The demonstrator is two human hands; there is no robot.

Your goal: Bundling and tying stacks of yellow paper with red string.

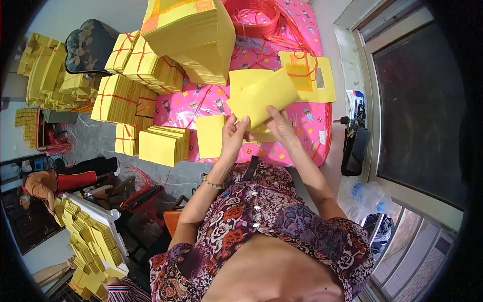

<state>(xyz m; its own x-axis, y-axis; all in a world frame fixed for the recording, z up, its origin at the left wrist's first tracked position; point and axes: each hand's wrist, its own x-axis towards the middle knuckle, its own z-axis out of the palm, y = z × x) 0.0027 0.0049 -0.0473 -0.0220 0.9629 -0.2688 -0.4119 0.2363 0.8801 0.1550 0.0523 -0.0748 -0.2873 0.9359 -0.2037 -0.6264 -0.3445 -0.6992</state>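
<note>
Left hand (235, 133) and right hand (283, 130): each grip pinches the near side of the yellow paper sheet (264, 98), held over the pink-covered tabletop (308, 147). Keep thumb pressure light and even to prevent creasing.

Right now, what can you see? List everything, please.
Held paper sheet: 1, yellow, over the table
Paper beneath it: count unclear, yellow, on table
Tall paper stack: 1, yellow, table's far side
Red-tied bundles: several, yellow, table's left
Orange-patched paper: count unclear, yellow, table's right
String coil: 1, red, table's far end
Cartoon-print tablecloth: 1, pink, beneath stacks
Background stacks: many, yellow, far and lower left
Floral chair back: 1, dark, upper left
Co-workers: at least 2, tan and striped sleeves, lower left
Plastic bottles: several, clear, right
Case: 1, black, right ledge
Floral blouse: 1, multicoloured, on torso
Beaded bracelet: 1, pale, left wrist
Left grip: 1, bare, sheet's near edge
Right grip: 1, bare, same edge
</note>
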